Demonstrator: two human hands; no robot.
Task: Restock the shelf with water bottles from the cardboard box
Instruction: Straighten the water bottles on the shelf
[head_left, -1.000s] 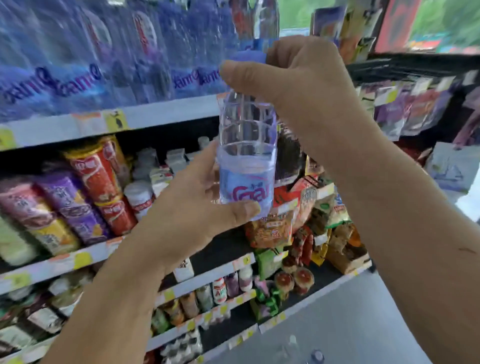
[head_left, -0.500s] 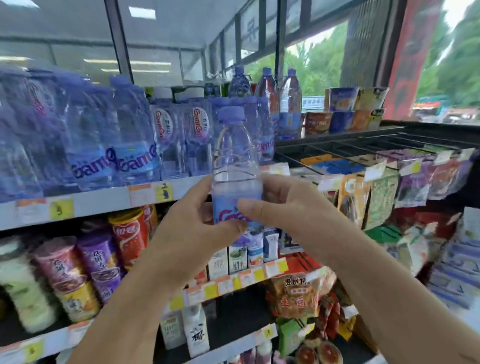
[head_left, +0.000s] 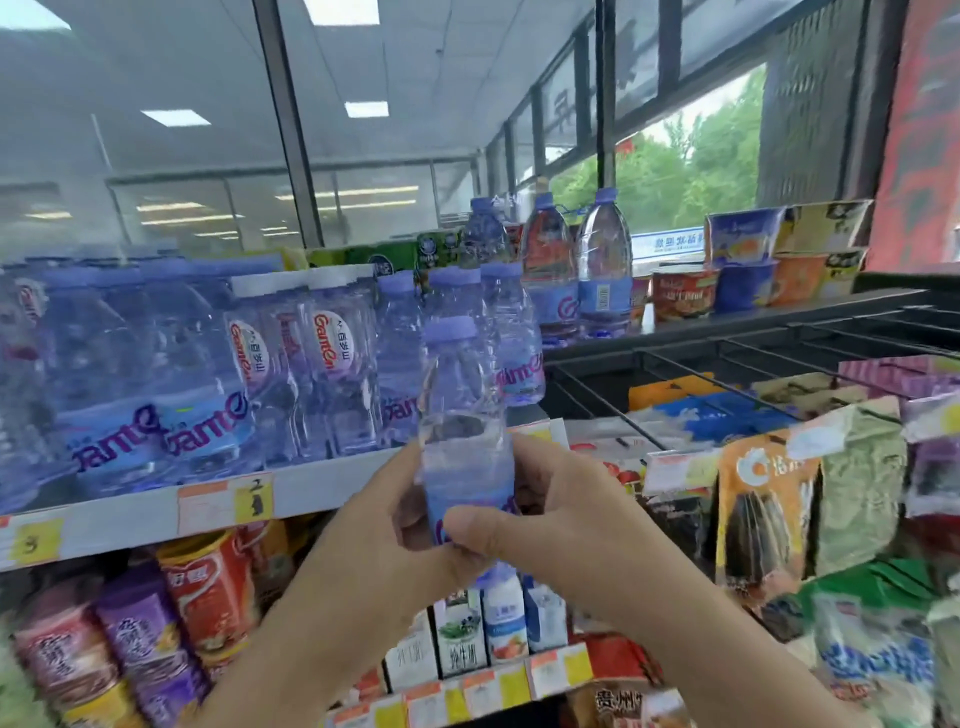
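Observation:
I hold a clear water bottle (head_left: 460, 415) with a purple cap upright in front of the shelf. My left hand (head_left: 384, 540) wraps its lower part from the left. From the right, my right hand (head_left: 550, 514) grips the labelled base, thumb across the front. Just behind the bottle, the top shelf (head_left: 130, 512) carries rows of the same purple-capped bottles (head_left: 332, 364). The held bottle stands near the right end of that row. The cardboard box is out of view.
Three taller bottles (head_left: 602, 265) and cup noodles (head_left: 683, 293) stand on a higher ledge at the right. A black wire rack (head_left: 727, 358) with hanging snack bags (head_left: 763, 499) is to the right. Cans and milk cartons (head_left: 504, 621) fill the lower shelves.
My view has risen from the lower shelves to the top shelf. My right hand slid from the bottle's cap down to its base, and the bottle came up level with the shelved bottles.

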